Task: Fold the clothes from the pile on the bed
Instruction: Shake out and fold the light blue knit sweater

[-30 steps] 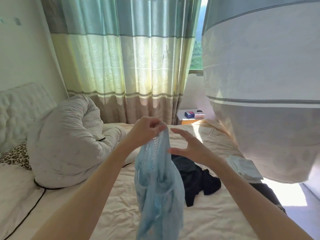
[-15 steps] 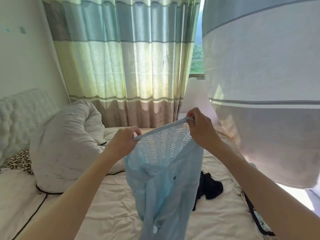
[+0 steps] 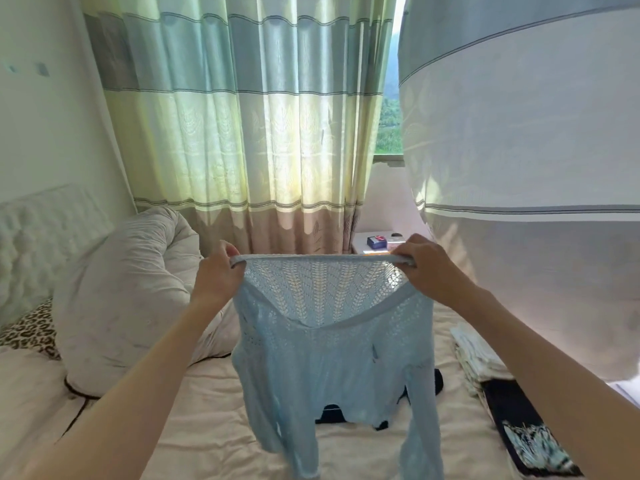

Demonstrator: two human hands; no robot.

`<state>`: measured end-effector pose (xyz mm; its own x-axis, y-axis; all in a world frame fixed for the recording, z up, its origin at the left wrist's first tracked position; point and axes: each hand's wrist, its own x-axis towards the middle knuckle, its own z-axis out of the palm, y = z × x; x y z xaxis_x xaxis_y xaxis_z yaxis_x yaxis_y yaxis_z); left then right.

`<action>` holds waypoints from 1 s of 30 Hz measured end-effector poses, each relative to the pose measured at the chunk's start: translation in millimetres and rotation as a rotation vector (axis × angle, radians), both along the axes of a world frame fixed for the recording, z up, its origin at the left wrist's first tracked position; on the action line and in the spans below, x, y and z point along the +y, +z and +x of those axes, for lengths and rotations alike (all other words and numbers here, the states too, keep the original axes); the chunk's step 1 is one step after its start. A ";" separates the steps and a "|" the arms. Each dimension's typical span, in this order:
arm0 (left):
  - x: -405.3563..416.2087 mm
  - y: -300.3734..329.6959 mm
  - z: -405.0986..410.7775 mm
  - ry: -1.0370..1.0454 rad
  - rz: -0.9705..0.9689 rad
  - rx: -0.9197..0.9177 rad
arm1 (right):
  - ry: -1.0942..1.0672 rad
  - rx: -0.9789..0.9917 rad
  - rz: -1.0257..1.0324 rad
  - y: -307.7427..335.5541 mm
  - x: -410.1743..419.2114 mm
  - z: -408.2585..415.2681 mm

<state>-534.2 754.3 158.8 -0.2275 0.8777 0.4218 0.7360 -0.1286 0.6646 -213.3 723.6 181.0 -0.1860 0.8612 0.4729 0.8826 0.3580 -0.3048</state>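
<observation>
A light blue open-knit sweater (image 3: 332,355) hangs upright above the cream bed (image 3: 214,441), stretched wide by its neckline. My left hand (image 3: 218,277) pinches the left end of the neckband and my right hand (image 3: 427,268) pinches the right end. The body and both long sleeves dangle toward the mattress. A dark garment (image 3: 330,414) lies on the bed behind the sweater, mostly hidden by it.
Folded white clothes (image 3: 476,351) and a dark patterned piece (image 3: 526,434) sit stacked at the bed's right edge. A rolled white duvet (image 3: 128,296) and a leopard-print pillow (image 3: 29,329) lie left. A curtain (image 3: 526,168) hangs close on the right; a bedside table (image 3: 377,242) stands behind.
My hands have moved apart along the neckband, pulling the bunched sweater open and flat. One second ago only my left hand held it. The camera has tilted up slightly.
</observation>
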 end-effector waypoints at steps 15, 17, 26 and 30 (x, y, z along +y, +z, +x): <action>-15.8 24.5 -17.7 -0.015 0.144 -0.093 | -0.124 0.639 0.055 8.9 5.9 10.6; -22.6 9.3 -23.1 -0.017 0.111 -0.167 | -0.096 0.645 0.036 -1.0 0.1 7.4; -70.0 -69.8 -55.1 -0.336 -0.448 -0.030 | -0.012 0.574 -0.446 -71.5 -62.7 15.1; -108.0 -102.3 -71.4 -0.506 -0.870 -0.169 | -0.044 0.565 -0.812 -119.5 -91.3 23.0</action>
